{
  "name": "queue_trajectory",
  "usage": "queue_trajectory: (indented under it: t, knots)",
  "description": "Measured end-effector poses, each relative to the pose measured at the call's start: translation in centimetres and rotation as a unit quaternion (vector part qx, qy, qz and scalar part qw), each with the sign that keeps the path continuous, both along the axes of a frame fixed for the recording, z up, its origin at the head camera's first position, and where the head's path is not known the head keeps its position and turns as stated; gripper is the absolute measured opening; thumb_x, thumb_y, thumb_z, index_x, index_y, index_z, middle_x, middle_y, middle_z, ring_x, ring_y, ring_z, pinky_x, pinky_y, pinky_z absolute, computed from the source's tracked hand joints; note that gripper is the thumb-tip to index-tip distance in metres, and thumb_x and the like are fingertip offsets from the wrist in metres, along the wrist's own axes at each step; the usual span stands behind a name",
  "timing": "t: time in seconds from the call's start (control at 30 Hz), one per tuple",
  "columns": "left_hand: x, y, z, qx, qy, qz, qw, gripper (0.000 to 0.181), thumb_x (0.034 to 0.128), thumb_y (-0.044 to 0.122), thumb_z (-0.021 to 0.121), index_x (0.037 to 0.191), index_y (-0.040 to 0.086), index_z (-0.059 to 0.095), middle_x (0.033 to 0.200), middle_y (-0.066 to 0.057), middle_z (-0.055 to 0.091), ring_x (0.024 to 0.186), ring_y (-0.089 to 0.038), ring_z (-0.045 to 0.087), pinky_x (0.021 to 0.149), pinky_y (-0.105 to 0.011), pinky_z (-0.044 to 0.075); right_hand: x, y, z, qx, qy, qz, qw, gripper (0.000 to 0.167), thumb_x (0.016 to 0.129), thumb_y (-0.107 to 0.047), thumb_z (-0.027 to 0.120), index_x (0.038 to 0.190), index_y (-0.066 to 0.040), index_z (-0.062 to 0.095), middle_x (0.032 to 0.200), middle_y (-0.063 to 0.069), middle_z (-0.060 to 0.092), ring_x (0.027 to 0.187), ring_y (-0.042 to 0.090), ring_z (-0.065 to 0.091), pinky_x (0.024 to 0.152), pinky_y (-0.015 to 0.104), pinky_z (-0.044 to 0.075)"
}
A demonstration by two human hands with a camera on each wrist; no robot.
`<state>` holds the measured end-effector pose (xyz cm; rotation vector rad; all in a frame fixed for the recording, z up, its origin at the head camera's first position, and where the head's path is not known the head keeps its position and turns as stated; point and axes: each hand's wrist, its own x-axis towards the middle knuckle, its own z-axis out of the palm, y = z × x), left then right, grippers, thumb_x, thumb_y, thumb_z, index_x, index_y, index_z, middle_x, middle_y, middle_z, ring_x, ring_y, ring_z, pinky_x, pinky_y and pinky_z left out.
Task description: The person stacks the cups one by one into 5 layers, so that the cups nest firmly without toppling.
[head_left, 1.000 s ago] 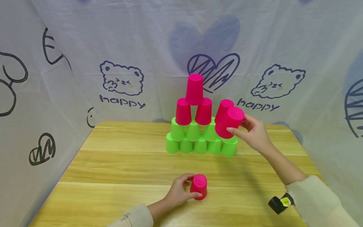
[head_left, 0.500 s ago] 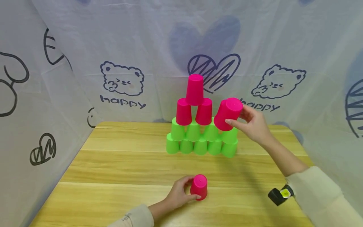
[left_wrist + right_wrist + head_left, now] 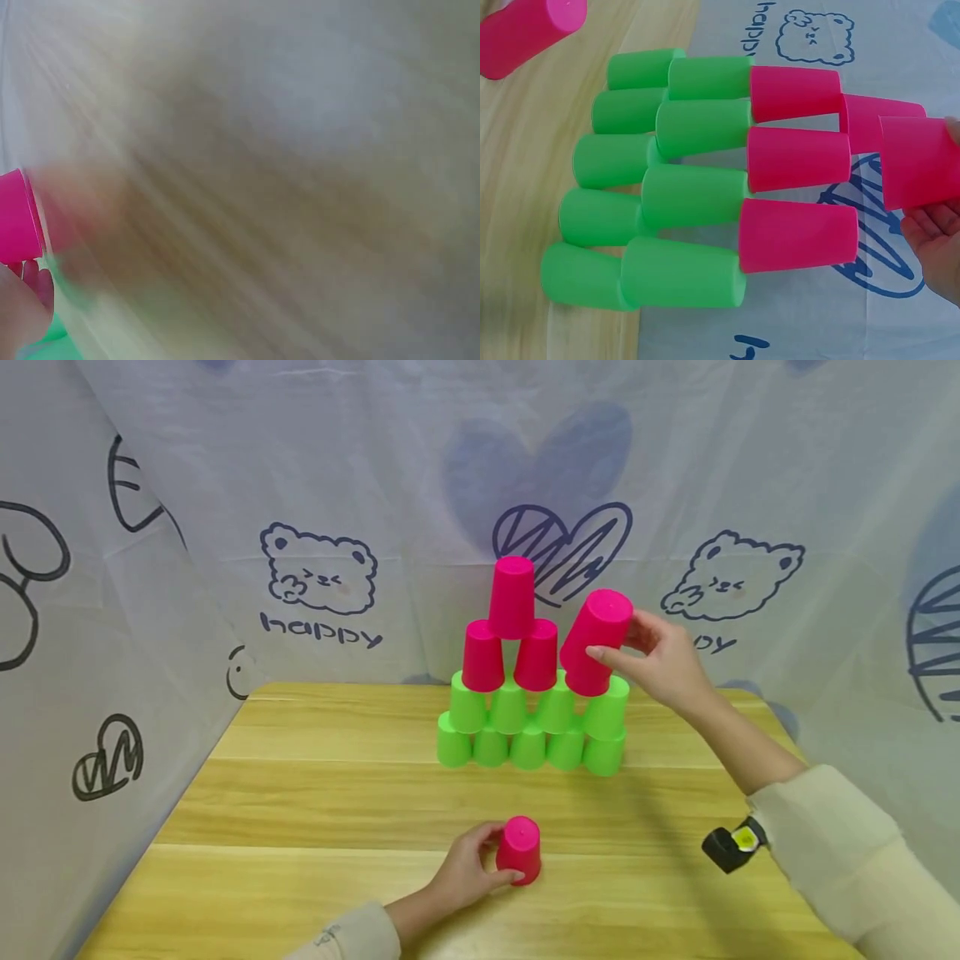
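Observation:
My right hand (image 3: 666, 662) grips an upside-down pink cup (image 3: 597, 631) between thumb and fingers, slightly tilted, in the air by the right part of a cup stack. In the right wrist view this held cup (image 3: 919, 161) is above the third-row pink cups and apart from them. Two rows of green cups (image 3: 528, 748) form the base; three pink cups (image 3: 799, 236) stand on them, the rightmost partly hidden in the head view. One pink cup (image 3: 513, 597) tops the left pair. At the front, my left hand (image 3: 463, 874) holds another pink cup (image 3: 519, 850) upside down on the table.
The wooden table (image 3: 300, 810) extends around the stack. Printed cloth (image 3: 435, 485) hangs behind and at both sides. A black device (image 3: 727, 847) is strapped at the right wrist. Most of the left wrist view is blurred.
My right hand has raised its pink cup and brought it slightly left, uncovering the right end of the upper green row. The left hand and its cup have hardly moved.

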<state>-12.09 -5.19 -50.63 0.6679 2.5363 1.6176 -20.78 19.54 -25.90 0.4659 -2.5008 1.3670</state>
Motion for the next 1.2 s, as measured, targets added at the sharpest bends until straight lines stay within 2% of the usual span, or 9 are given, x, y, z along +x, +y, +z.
queue_trajectory:
  t: [0.17,0.43,0.6,0.83,1.2]
  knots:
    - [-0.5,-0.4,0.6,-0.004,-0.007,0.013,0.9999,0.053,0.0711,0.015,0.079,0.117,-0.001,0.057,0.106,-0.010,0.066,0.097,-0.023,0.061,0.084,-0.029,0.052,-0.6,-0.3,0.5,-0.002,-0.016,-0.020,0.9997,0.045,0.084,-0.026,0.068,0.123,-0.006,0.056,0.113,0.013,0.062,0.101,0.016,0.058,0.083,0.014,0.047]
    - [-1.2,-1.3,2.5,-0.009,0.002,0.029,0.9995,0.052,0.0719,0.015,0.079,0.116,0.000,0.057,0.107,-0.010,0.065,0.099,-0.025,0.060,0.084,-0.034,0.052,-1.4,-0.8,1.1,-0.006,-0.023,-0.017,0.9996,0.046,0.084,-0.027,0.067,0.123,-0.005,0.055,0.112,0.013,0.062,0.097,0.011,0.058,0.081,0.014,0.048]
    - [-1.6,-1.8,3.1,-0.015,0.013,0.034,0.9992,0.053,0.0725,0.017,0.079,0.117,0.000,0.056,0.108,-0.011,0.065,0.099,-0.025,0.060,0.085,-0.037,0.052,-2.0,-1.2,1.3,-0.013,-0.030,-0.027,0.9991,0.046,0.084,-0.027,0.067,0.122,-0.004,0.056,0.114,0.015,0.061,0.099,0.017,0.059,0.083,0.016,0.049]
    - [-2.1,-2.2,4.3,0.008,0.017,0.043,0.9989,0.053,0.0712,0.015,0.080,0.116,-0.001,0.057,0.106,-0.012,0.066,0.098,-0.026,0.061,0.085,-0.047,0.051,-2.9,-1.4,1.2,-0.019,-0.052,-0.049,0.9973,0.047,0.085,-0.029,0.066,0.124,-0.005,0.055,0.116,0.016,0.061,0.101,0.022,0.059,0.082,0.020,0.049]
    - [-2.9,-2.6,7.0,0.006,0.052,0.069,0.9962,0.054,0.0683,0.010,0.081,0.117,0.000,0.058,0.104,-0.011,0.067,0.096,-0.025,0.061,0.081,-0.038,0.052,-3.9,-1.1,1.4,-0.023,-0.068,-0.075,0.9946,0.051,0.085,-0.035,0.065,0.126,-0.007,0.053,0.118,0.014,0.059,0.101,0.020,0.057,0.084,0.026,0.049]
